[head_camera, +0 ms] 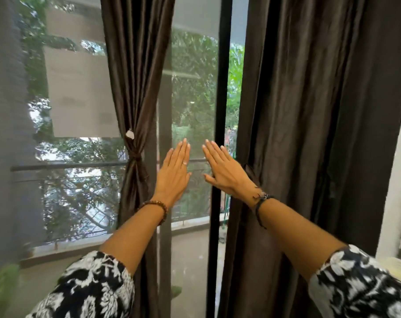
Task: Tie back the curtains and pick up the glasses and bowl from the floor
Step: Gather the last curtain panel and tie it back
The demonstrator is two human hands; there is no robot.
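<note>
Brown satin hangs in two panels at the glass door. The left curtain [135,92] is already cinched at its waist by a tie [134,157], while the right curtain [309,125] falls loose and full, so gathering that one looks like the step in hand. To do it well, sweep the whole width of cloth toward the wall side before cinching, keep the folds even, and set the band at about the same level as the tie on the other panel — otherwise the pair will look lopsided. I see no loose tie-back for it; it may be hidden in the folds.

Both arms reach forward and up, nearly straight, patterned sleeves at the elbows. The left hand [175,171] is held flat, fingers together and extended, gripping nothing, in front of the pane. The right hand [224,171] is likewise flat and empty — its outer edge touches or nearly touches the inner hem of the loose panel.

Glasses and bowl are nowhere in view; the floor is mostly out of frame.
</note>
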